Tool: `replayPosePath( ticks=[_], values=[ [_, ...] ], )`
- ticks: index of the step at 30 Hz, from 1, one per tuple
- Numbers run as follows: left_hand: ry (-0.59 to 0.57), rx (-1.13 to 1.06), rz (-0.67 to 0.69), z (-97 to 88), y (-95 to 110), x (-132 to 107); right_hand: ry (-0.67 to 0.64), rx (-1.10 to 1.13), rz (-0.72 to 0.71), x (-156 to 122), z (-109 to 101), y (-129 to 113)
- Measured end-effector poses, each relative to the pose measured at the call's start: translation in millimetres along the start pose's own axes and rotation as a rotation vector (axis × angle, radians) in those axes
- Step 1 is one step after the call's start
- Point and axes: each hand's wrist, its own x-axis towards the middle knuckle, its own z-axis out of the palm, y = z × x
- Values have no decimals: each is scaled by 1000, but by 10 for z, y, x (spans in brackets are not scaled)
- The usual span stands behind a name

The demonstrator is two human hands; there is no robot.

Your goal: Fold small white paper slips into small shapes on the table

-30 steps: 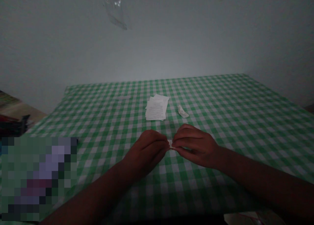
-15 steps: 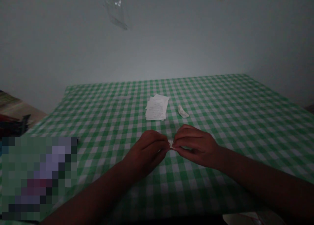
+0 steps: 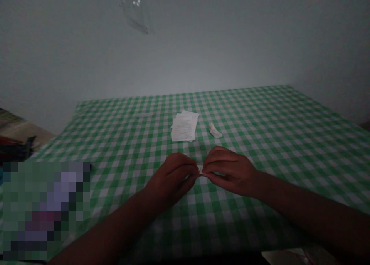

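My left hand [image 3: 172, 177] and my right hand [image 3: 231, 171] meet at the middle of the table, their fingertips pinching a small piece of white paper [image 3: 200, 170]. Most of that piece is hidden by my fingers. Beyond my hands, a loose stack of printed white sheets [image 3: 184, 127] lies on the green-and-white gingham tablecloth [image 3: 260, 137]. A small folded or crumpled white paper scrap [image 3: 215, 130] lies just right of the stack, nearer to my right hand.
A white wall [image 3: 202, 56] rises behind the table. A clear plastic bag [image 3: 133, 6] hangs at the top of the view. Dark items [image 3: 14, 151] sit on a wooden surface beyond the left table edge. A pixelated patch [image 3: 46, 211] hides the lower left.
The whole view has shifted slightly as my head moved. My hands stay together, pinching the small paper, with no clear change in their grip.
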Motion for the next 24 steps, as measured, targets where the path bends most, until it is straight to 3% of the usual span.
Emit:
replayPosePath(
  ticks=[13,24],
  values=[
    [-85,131,9,52,-14,-1,-111,-350,-121,-52,17,18],
    [-144,127,16,61,-57,-3,-201,-380,-143,-81,36,89]
  ],
)
